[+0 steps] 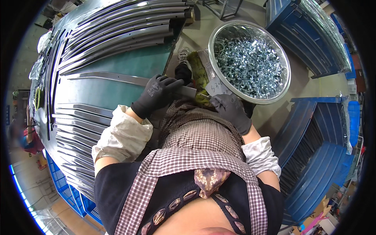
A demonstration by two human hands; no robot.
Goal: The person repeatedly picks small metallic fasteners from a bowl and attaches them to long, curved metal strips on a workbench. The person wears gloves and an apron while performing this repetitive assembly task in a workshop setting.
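While the left hand, in a black glove, closes its fingers over the near end of a long flat metal strip, the strip runs away from it to the left across the green worktop, lying flat and touching the surface along its length. Its near end pokes out past the fingers toward the right hand, so the strip's tip sits between the two hands. That right hand, also gloved in black, is curled with thumb and forefinger pinched on a small bright metal piece held just at the strip's tip; the piece is too small to make out in detail. Just beyond the right hand, touching distance from its knuckles, stands a round steel bowl heaped with small shiny metal clips. A white paper tag leans against the bowl's near rim, right above the right hand. Both forearms wear pale sleeve covers over a checked apron. Farther out on the worktop, more curved metal strips lie stacked side by side, above and below the held one. Blue plastic crates stand on the floor to the right.
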